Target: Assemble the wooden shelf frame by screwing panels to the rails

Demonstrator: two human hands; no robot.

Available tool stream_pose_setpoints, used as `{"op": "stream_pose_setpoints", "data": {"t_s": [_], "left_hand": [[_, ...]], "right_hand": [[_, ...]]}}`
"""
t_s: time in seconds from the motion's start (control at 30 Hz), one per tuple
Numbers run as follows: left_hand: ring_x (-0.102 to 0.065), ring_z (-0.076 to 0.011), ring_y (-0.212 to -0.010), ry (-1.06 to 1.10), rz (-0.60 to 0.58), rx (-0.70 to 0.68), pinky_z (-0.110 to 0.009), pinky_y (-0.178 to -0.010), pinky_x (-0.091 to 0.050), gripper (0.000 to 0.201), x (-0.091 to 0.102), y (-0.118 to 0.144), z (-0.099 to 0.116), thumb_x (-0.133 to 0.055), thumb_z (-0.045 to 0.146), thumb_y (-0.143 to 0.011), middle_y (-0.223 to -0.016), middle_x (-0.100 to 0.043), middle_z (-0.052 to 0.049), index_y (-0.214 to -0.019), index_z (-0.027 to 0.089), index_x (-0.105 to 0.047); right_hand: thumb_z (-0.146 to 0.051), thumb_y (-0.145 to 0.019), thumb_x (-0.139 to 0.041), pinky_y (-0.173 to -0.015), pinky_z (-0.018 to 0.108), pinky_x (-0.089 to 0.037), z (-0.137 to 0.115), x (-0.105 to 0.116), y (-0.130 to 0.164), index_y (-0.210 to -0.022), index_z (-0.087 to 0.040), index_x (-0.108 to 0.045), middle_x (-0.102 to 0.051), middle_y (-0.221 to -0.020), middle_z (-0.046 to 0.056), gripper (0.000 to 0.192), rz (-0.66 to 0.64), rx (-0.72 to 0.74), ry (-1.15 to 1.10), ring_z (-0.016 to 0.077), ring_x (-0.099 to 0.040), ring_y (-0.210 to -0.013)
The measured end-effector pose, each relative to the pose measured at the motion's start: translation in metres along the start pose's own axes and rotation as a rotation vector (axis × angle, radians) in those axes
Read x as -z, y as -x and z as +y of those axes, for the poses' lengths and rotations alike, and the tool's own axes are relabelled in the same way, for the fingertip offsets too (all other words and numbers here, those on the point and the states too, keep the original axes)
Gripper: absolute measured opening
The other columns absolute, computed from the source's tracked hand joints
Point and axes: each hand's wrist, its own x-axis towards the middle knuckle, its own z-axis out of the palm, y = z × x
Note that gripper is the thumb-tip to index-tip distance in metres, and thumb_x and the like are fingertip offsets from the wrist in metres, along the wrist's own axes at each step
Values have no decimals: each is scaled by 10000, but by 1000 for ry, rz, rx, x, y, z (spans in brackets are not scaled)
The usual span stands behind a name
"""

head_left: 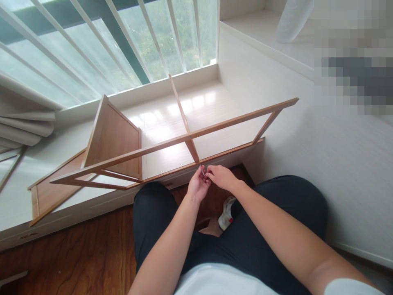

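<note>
A brown wooden frame (221, 124) stands on the white window ledge, its crossbar running toward the window. My left hand (198, 185) is right by the frame's near lower rail, palm up with its fingers curled at a thin metal rod (203, 171). From the right, my right hand (221, 177) pinches the rod's near end, fingertips close to those of the left. The rod's far end meets the rail where the crossbar joins it. The rod is too small to tell its exact kind.
A wooden panel (118, 139) stands tilted behind the frame's left end, and another panel (57, 180) lies on the ledge (18, 209) beyond it. White bars cross the window. A curtain (27, 114) hangs left; a white wall (288, 135) rises right. My knees are below the frame.
</note>
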Motion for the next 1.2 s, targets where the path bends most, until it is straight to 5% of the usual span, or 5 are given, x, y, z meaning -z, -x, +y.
{"op": "stream_pose_setpoints", "data": {"t_s": [0.97, 1.2], "left_hand": [[-603, -94, -586, -58, -10, -25, -214, -488, -433, 94, 2, -1, -1, -683, 208, -1000, -784, -686, -11, -977, 138, -741], [-642, -112, -638, -29, -12, 6, -205, -489, -434, 96, 1, 0, -1, -681, 218, -1006, -812, -692, -28, -960, 149, -729]], "right_hand": [[-313, -1038, -418, -691, 265, -371, -6, 13, 8, -1011, -199, -706, -760, -996, 83, 311, 15, 2, 4, 201, -678, -884], [-415, -988, -575, -671, 253, -367, -7, 15, 10, -950, -218, -684, -753, -939, 41, 228, 20, 35, -14, 178, -662, -833]]}}
